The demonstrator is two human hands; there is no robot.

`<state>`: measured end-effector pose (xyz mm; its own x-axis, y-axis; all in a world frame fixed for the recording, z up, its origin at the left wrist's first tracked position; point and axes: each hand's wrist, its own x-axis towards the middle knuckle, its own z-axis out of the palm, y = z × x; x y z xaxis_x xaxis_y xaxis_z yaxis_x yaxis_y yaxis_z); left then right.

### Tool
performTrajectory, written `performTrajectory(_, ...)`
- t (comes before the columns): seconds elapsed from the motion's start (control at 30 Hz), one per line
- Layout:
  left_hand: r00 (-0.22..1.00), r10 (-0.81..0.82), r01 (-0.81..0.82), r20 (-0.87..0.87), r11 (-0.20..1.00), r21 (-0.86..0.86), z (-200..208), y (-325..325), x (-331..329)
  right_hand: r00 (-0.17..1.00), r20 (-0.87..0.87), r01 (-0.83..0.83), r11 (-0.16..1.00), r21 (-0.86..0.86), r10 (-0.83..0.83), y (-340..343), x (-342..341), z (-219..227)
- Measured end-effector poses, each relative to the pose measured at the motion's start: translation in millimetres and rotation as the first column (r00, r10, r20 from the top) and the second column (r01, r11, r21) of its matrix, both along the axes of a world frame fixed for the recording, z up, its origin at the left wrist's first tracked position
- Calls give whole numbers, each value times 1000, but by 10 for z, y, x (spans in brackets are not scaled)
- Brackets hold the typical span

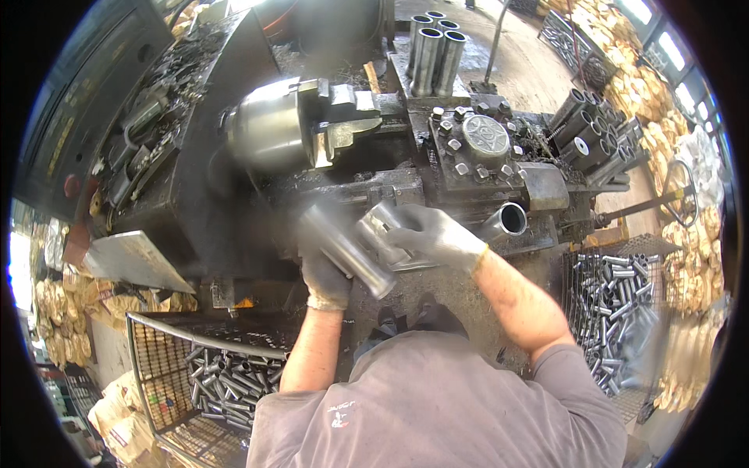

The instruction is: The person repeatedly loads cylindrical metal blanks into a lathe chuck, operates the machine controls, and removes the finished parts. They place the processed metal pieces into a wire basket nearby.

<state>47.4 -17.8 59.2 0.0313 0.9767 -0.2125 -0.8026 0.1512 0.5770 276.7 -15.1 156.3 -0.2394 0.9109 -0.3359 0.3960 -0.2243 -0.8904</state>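
My left hand [326, 282], in a grey work glove, is closed around a smooth metal tube [347, 253] that tilts down to the right in front of the lathe. Close beside it, my gloved right hand [441, 236] grips a second shiny metal tube [381, 228], partly covered by the fingers. Just beyond my hands is the lathe bed, with the jawed chuck [273, 129] at the left; no tube shows in its jaws. Another tube [511, 219] points its open end toward me, right of my right hand. The air around the chuck and my left hand looks blurred.
A square tool post [484, 144] with bolts stands behind my right hand. Several tubes [437, 58] stand upright beyond it, and more tubes [597, 136] are stacked at the right. Wire baskets of metal pieces flank me, one left [160, 382], one right [573, 300].
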Motion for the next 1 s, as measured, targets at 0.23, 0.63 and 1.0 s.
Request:
performTrajectory(0.23, 867, -399, 383, -297, 917, -113, -65, 412, 291, 998, -19, 48, 987, -153, -52, -87, -197, 180)
performTrajectory(0.63, 401, 83, 190, -912, 967, 171, -295, 1351, 1109, 184, 969, -749, 614, 246, -165, 2170, 846, 1137)
performTrajectory(1.0, 752, 310, -537, -581, 800, -268, -848, -747, -940, 473, 771, -714, 699, 50, 427, 3044, 505, 159)
